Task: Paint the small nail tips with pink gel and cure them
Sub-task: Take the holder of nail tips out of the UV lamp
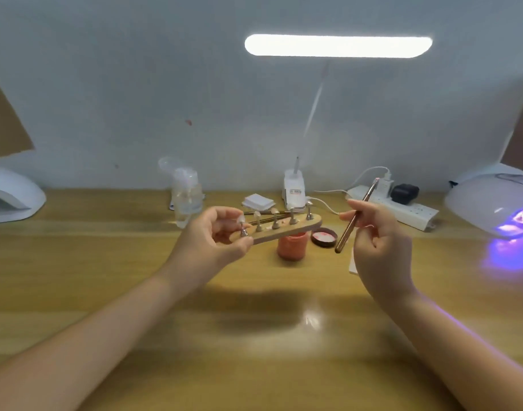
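Left hand [221,232] pinched one end of the wooden nail-tip stand [287,228], held above the desk [106,262]. Right hand [373,229] gripped the brush [355,216], bristles up. Open pink gel jar [293,244] sat under the stand; lit curing lamp [494,200] far right.

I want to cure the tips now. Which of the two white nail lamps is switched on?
The nail lamp on the right is on: purple light glows from its opening onto the table. The lamp on the left shows no glow.
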{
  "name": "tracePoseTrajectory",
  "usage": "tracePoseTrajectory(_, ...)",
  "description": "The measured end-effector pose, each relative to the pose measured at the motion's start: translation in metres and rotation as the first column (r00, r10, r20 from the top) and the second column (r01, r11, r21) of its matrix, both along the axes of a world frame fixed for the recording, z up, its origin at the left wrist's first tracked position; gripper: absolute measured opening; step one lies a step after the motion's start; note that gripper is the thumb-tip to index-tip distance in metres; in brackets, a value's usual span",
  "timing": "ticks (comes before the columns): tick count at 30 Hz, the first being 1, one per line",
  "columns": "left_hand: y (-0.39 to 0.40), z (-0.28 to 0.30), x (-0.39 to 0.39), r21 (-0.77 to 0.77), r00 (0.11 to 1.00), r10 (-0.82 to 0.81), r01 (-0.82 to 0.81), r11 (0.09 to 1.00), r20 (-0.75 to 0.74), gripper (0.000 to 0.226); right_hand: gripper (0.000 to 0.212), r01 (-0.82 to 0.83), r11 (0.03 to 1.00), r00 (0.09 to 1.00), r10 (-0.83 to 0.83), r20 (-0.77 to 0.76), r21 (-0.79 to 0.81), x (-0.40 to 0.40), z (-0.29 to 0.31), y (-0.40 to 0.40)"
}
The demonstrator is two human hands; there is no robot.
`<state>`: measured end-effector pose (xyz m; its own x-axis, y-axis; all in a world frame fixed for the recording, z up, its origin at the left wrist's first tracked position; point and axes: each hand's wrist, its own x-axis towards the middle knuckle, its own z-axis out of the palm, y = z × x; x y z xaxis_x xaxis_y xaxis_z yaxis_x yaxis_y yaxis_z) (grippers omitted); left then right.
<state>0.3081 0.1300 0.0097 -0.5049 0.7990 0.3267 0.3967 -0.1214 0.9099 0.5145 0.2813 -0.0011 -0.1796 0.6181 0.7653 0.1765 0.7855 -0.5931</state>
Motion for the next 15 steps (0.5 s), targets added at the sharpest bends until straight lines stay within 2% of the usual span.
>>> tracePoseTrajectory(5,-0.011,-0.027,-0.01,-0.148,0.987,-0.017,-0.006,0.989,-0.16,0.05,0.05,-0.093,0.995,0.996,0.094,0.007,-0.036,-0.003,-0.006,-0.002)
tracePoseTrajectory(11,-0.005,-0.036,-0.007,-0.268,0.949,-0.094,0.01,0.963,-0.302,0.048,0.061,-0.183,0.983,0.978,0.181,0.107,0.006,-0.011,-0.009,-0.023)
tracePoseTrajectory(13,-0.004,-0.036,-0.006,-0.312,0.926,-0.125,0.008,0.95,-0.355,0.057,0.069,-0.233,0.972,0.964,0.231,0.135,0.005,-0.013,-0.009,-0.032)
tracePoseTrajectory(15,-0.005,-0.034,-0.005,-0.332,0.893,-0.148,-0.003,0.943,-0.426,0.077,0.068,-0.274,0.962,0.95,0.27,0.159,0.004,-0.016,-0.008,-0.039)
